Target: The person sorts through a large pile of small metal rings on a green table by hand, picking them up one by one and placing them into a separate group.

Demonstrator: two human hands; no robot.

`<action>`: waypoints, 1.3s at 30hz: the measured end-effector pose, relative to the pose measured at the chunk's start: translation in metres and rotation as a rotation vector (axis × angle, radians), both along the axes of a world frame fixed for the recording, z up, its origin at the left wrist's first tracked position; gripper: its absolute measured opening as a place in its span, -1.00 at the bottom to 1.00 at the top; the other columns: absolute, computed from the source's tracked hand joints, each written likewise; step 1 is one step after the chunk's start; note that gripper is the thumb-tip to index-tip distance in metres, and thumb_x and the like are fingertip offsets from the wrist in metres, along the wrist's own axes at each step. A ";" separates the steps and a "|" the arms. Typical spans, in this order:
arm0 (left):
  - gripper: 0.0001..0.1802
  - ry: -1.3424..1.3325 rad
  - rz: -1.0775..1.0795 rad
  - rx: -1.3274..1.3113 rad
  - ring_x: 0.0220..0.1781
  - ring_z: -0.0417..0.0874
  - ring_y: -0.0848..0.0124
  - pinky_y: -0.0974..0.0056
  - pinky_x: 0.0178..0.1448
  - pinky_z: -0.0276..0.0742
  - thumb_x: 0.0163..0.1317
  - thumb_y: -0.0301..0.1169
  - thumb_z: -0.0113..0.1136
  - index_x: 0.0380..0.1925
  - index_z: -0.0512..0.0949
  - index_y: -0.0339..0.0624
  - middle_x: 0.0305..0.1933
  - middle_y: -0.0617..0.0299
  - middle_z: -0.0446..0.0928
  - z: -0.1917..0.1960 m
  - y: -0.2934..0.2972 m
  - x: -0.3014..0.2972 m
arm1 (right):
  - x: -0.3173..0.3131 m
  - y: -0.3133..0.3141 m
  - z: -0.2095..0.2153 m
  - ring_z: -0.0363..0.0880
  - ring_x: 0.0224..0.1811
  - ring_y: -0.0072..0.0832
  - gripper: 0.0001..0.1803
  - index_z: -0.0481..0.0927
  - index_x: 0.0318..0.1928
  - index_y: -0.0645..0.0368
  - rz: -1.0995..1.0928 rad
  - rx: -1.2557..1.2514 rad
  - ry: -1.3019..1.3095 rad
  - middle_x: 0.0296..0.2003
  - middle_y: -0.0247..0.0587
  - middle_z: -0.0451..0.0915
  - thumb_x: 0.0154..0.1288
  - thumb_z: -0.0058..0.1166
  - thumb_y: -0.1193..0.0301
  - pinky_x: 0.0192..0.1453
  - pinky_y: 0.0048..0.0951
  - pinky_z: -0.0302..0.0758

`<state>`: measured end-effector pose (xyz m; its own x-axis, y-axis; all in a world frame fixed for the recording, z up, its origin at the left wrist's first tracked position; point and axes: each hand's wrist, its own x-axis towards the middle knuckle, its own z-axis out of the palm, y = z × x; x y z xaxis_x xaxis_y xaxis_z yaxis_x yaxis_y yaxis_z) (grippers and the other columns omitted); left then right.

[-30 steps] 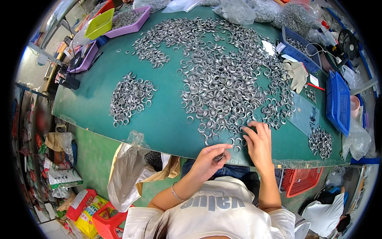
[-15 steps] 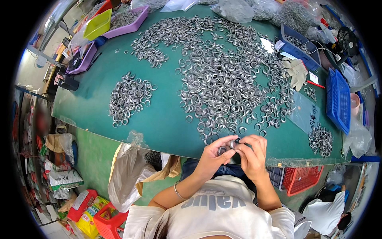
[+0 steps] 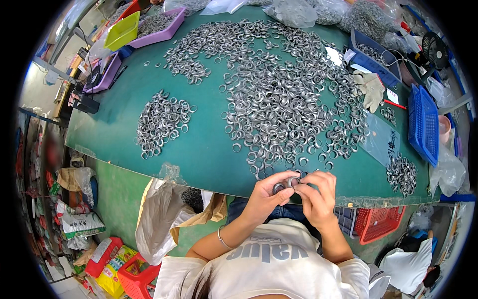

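Observation:
Both my hands meet just over the near edge of the green table [image 3: 209,169]. My left hand [image 3: 265,198] is closed around metal rings; one dark ring [image 3: 278,188] shows between its thumb and fingers. Another grey metal ring [image 3: 294,182] stands at the left fingertips, where the thumb and fingers of my right hand [image 3: 318,196] pinch its side. Any further rings inside the left palm are hidden. Beyond the hands spreads a large heap of similar rings [image 3: 279,104]. A smaller ring pile [image 3: 162,124] lies to the left, and another small pile [image 3: 401,174] to the right.
Purple trays [image 3: 159,29] and a lime tray [image 3: 122,31] stand far left. At the right are a blue bin [image 3: 373,62], a blue basket [image 3: 423,127], a glove [image 3: 371,92] and a small fan [image 3: 434,51]. Below the edge hangs an open paper sack [image 3: 162,219].
My right hand has shifted very slightly, and the ring at the fingertips has turned a little, its opening showing more. The heaps look the same.

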<state>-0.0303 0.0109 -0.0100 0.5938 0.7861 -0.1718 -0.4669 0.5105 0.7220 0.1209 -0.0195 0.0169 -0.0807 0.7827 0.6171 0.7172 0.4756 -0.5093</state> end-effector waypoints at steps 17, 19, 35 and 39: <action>-0.67 -0.066 -0.166 -0.267 -0.67 0.29 0.54 0.51 -0.68 0.09 0.22 -0.19 -0.05 -0.36 0.43 -0.29 -0.55 0.07 0.43 0.001 0.003 -0.011 | 0.012 0.032 -0.029 0.39 -0.22 -0.29 -0.87 0.54 -0.45 0.20 -0.363 -0.405 -0.137 -0.37 -0.22 0.47 -0.06 0.22 0.48 -0.14 -0.32 0.22; -0.69 -0.052 -0.178 -0.228 -0.69 0.28 0.54 0.50 -0.70 0.08 0.21 -0.21 -0.04 -0.38 0.44 -0.29 -0.57 0.09 0.42 -0.001 0.001 -0.013 | 0.015 0.030 -0.029 0.40 -0.25 -0.28 -0.89 0.53 -0.46 0.22 -0.299 -0.374 0.051 -0.38 -0.20 0.47 -0.04 0.19 0.50 -0.14 -0.36 0.25; -0.79 0.110 -0.092 -0.172 -0.51 0.45 0.56 0.49 -0.58 0.30 0.31 -0.37 -0.01 -0.21 0.46 -0.30 -0.44 0.19 0.49 -0.010 -0.006 -0.006 | 0.008 -0.009 0.003 0.43 -0.31 -0.23 -0.84 0.55 -0.34 0.26 0.107 -0.521 0.409 -0.39 -0.15 0.53 -0.03 0.17 0.60 -0.17 -0.32 0.36; -0.80 -0.183 -0.255 -0.361 -0.42 0.50 0.54 0.50 -0.48 0.40 0.28 -0.41 0.03 -0.18 0.49 -0.29 -0.42 0.23 0.49 -0.023 -0.001 -0.016 | 0.023 0.005 -0.015 0.41 -0.27 -0.24 -0.80 0.57 -0.31 0.25 -0.248 -0.358 0.027 -0.36 -0.17 0.51 -0.05 0.19 0.56 -0.17 -0.30 0.30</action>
<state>-0.0464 0.0094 -0.0332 0.8057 0.5209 -0.2820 -0.3971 0.8282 0.3954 0.1442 -0.0144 0.0014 0.1492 0.9415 0.3021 0.7714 0.0803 -0.6312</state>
